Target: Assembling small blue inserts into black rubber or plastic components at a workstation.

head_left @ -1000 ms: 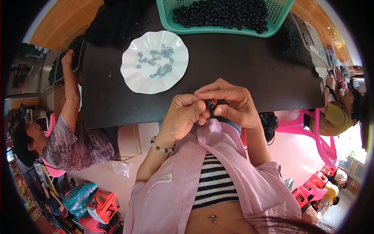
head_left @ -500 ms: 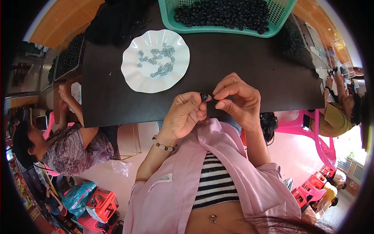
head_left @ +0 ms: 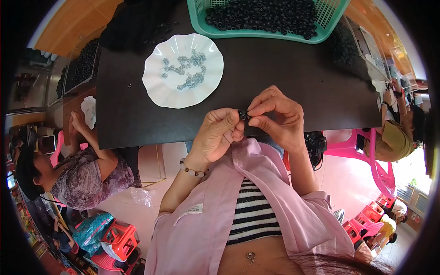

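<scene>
Dark worktop [head_left: 284, 68] beyond: left hand [head_left: 216, 132] pinches small black piece [head_left: 242, 114]; right hand [head_left: 282, 117] adjoining, hold indeterminable. Likely light, stiff; pinch its sides.

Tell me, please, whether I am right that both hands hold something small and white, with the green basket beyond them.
Almost: the small thing held by the left hand and right hand is black, not white, as the head view shows; the green basket is beyond them.
</scene>
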{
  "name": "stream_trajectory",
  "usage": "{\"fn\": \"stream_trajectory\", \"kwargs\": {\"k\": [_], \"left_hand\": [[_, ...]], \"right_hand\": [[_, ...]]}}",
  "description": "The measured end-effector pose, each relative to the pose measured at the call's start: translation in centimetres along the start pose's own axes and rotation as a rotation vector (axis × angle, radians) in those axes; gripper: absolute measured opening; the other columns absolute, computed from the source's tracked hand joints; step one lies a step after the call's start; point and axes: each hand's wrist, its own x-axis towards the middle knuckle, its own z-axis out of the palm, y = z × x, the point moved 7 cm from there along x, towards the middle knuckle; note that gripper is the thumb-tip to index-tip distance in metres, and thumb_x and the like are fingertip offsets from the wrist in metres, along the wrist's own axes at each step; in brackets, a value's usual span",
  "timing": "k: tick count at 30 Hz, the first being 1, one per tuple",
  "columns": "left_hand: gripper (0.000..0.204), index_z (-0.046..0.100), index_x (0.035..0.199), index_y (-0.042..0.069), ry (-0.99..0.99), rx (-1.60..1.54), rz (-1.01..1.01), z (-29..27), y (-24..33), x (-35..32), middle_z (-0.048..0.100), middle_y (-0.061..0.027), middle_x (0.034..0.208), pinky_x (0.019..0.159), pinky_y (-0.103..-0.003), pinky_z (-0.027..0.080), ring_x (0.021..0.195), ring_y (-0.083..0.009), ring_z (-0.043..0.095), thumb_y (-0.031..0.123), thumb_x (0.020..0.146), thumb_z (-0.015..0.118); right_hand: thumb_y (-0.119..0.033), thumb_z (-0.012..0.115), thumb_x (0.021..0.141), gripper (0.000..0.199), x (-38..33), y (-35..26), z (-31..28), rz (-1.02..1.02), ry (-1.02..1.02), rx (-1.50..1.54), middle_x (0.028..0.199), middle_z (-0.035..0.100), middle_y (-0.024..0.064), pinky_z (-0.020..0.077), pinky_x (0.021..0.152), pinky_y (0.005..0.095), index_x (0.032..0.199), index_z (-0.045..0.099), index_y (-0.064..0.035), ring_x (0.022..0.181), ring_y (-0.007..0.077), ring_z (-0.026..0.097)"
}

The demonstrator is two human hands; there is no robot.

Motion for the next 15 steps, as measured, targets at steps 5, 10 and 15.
{"fn": "stream_trajectory", "kwargs": {"k": [5, 10, 15], "left_hand": [[0.018, 0.066, 0.089, 0.003, 0.039, 0.070, 0.007, -0.5, 0.1, -0.1, 0.064, -0.0061, 0.072, 0.055, -0.022, 0.047, 0.059, -0.0111, 0.057, 0.021, 0.088, 0.066], [0.019, 0.066, 0.088, 0.002, 0.090, 0.187, 0.033, -0.5, 0.7, -0.3, 0.065, -0.0068, 0.072, 0.053, -0.021, 0.048, 0.057, -0.0108, 0.057, 0.020, 0.086, 0.068], [0.022, 0.067, 0.085, 0.001, 0.094, 0.284, 0.055, -0.3, 1.2, -0.4, 0.065, -0.0062, 0.070, 0.052, -0.021, 0.047, 0.056, -0.0098, 0.056, 0.023, 0.084, 0.070]], "right_hand": [[-0.003, 0.079, 0.068, 0.015, -0.1, 0.1, 0.0, 0.015, -0.010, -0.024, 0.083, 0.064, 0.0072, 0.0430, 0.074, 0.0279, 0.078, 0.069, -0.0027, 0.081, 0.0163, 0.055], [-0.001, 0.079, 0.068, 0.015, -0.3, 0.3, 0.1, 0.023, -0.006, -0.030, 0.084, 0.064, 0.0071, 0.0433, 0.074, 0.0279, 0.079, 0.069, -0.0024, 0.081, 0.0162, 0.055], [-0.006, 0.078, 0.071, 0.025, -0.6, 1.0, 0.4, 0.151, -0.017, 0.131, 0.095, 0.064, 0.0084, 0.0432, 0.077, 0.0274, 0.093, 0.069, -0.0005, 0.086, 0.0150, 0.054]]}}
